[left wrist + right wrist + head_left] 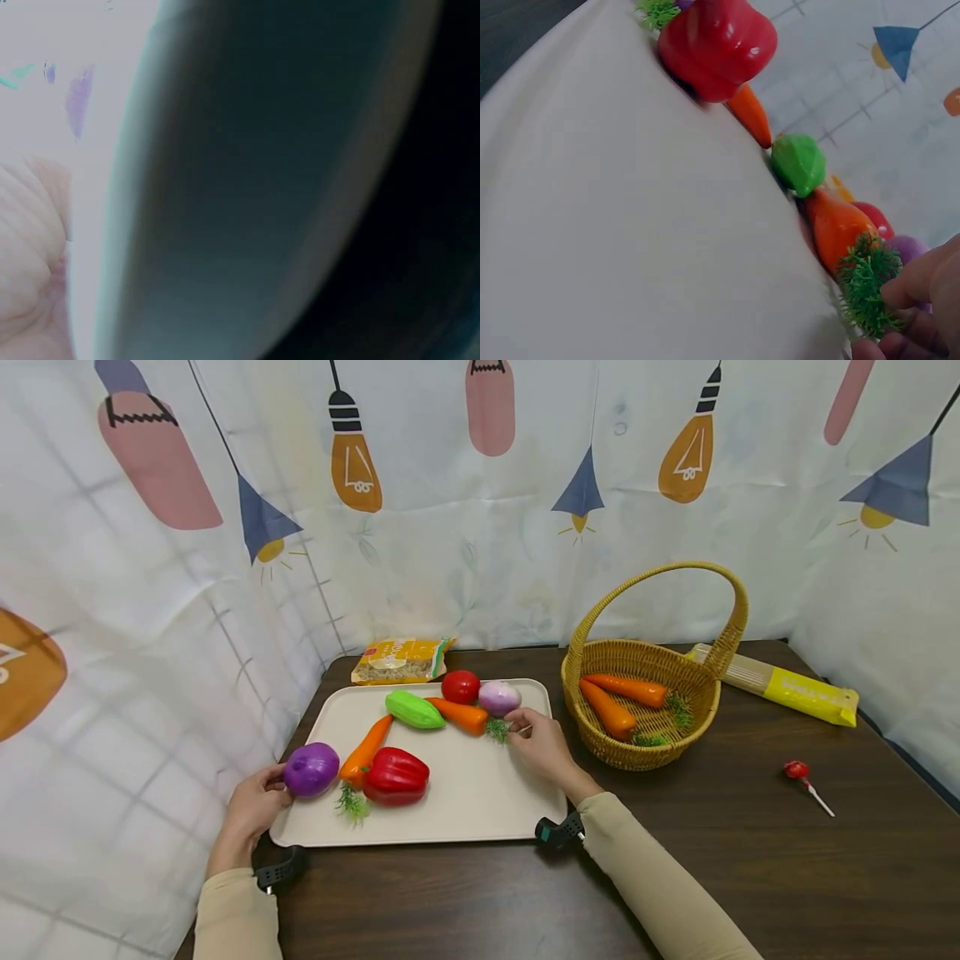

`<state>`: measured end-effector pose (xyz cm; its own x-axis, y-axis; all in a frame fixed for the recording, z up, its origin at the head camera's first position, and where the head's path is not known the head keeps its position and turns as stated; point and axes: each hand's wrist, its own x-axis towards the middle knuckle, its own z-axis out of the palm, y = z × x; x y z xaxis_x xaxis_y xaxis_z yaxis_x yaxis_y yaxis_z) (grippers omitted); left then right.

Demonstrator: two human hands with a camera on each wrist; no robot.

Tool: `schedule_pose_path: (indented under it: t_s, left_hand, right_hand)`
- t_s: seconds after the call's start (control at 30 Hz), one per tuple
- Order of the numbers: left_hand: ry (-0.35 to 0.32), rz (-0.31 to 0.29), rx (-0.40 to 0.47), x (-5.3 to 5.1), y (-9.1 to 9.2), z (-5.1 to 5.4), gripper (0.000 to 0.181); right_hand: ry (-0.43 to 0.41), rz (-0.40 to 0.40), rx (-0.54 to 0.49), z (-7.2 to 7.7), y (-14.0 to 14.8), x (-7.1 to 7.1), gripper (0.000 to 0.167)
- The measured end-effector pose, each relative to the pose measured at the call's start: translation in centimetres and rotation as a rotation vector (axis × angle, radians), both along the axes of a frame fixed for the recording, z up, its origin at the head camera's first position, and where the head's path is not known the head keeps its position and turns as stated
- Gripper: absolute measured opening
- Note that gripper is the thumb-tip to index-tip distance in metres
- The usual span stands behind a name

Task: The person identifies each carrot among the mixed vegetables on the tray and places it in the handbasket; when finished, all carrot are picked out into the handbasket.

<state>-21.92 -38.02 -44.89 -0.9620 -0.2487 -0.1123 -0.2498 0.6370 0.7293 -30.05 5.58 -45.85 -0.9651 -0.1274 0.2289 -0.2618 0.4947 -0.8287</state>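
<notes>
At the left end of a cream tray [472, 822], my left hand [257, 800] holds a round purple vegetable [311, 769] by its left side. The left wrist view is mostly blocked by a blurred dark shape. My right hand [543, 745] hovers over the tray's right side, fingertips beside a pale purple onion [499, 697] and a carrot [467, 718]. In the right wrist view its thumb overlaps the carrot's green top [868, 289]; whether they touch is unclear. A red bell pepper [396, 776], another carrot [367, 752], a green vegetable [415, 710] and a tomato [461, 687] lie on the tray.
A wicker basket [641, 756] with carrots [609, 710] stands right of the tray. Behind it lies a yellow-and-clear package [806, 695]. A red lollipop [797, 770] lies at the right. An orange food bag [402, 661] sits behind the tray, near the printed curtain [480, 585].
</notes>
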Motion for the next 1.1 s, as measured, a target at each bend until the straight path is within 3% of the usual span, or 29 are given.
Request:
schedule_pose_path:
  t_s: [0.4, 0.9, 1.1]
  left_hand:
    - [-0.009, 0.0, 0.005, -0.1, 0.1, 0.1, 0.06]
    - [-0.017, 0.01, 0.01, -0.2, 0.0, 0.2, 0.061]
    - [-0.023, 0.008, 0.015, 0.0, 0.1, 0.1, 0.06]
  right_hand:
    - [-0.003, 0.019, 0.06, 0.0, 0.7, 0.7, 0.022]
    - [0.011, 0.106, 0.089, 0.7, 2.4, 3.1, 0.026]
    - [0.025, 0.077, 0.148, 0.7, 2.0, 3.1, 0.031]
